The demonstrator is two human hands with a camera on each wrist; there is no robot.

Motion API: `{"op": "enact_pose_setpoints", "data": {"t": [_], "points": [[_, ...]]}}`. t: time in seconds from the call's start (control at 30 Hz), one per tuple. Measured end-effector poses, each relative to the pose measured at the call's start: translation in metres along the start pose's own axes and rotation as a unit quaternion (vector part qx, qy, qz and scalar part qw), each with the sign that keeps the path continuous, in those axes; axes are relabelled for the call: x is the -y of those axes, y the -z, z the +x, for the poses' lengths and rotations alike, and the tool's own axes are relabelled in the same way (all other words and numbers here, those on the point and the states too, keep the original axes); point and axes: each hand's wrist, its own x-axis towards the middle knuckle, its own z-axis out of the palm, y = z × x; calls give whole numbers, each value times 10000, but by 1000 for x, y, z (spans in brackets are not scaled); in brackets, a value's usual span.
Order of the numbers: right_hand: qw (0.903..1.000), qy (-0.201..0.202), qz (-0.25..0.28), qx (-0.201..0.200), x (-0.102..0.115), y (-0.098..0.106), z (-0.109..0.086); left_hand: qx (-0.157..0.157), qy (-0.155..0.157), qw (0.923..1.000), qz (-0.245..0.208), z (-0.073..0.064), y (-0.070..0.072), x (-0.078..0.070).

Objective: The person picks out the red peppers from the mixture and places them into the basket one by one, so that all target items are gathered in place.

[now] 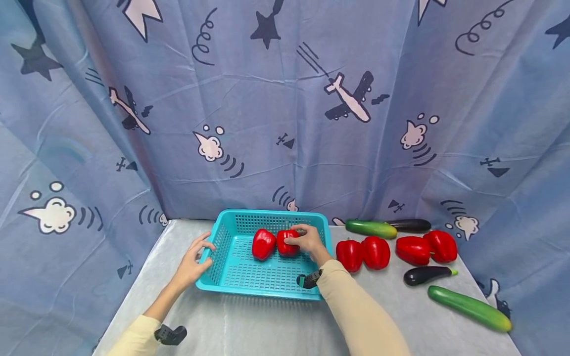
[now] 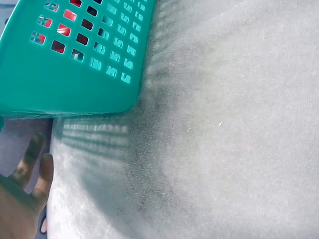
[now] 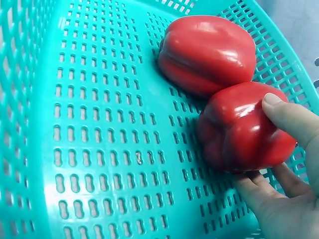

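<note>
Inside a turquoise plastic basket, two red bell peppers sit side by side. My right hand grips the right-hand bell pepper, thumb on one side and fingers on the other. Touching it is the second bell pepper, which no hand holds. At the basket's left rim is my left hand, its fingers spread and loosely bent. In the left wrist view, fingers show beside the basket's corner; whether they touch the rim is hard to tell there.
Right of the basket lie several more red bell peppers, a dark eggplant, another eggplant, and two green cucumber-like vegetables, one at the back and one in front. A patterned blue curtain hangs behind the grey-white table.
</note>
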Motion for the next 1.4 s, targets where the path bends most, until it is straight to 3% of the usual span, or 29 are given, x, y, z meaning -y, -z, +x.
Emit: {"op": "enact_pose_setpoints", "data": {"t": [0.37, 0.77, 1.0, 1.4], "points": [[9995, -210, 216, 98, 3, -3, 1, 27, 165, 9998, -136, 0, 1, -7], [9993, -95, 276, 226, 1, 0, -3, 46, 197, 9997, -153, 0, 2, -6], [9995, 90, -298, 73, 0, 2, 0, 15, 147, 9998, -158, 1, 2, -6], [9979, 428, -483, 103, 14, 12, -1, 30, 219, 9997, -133, 0, 2, -10]]}}
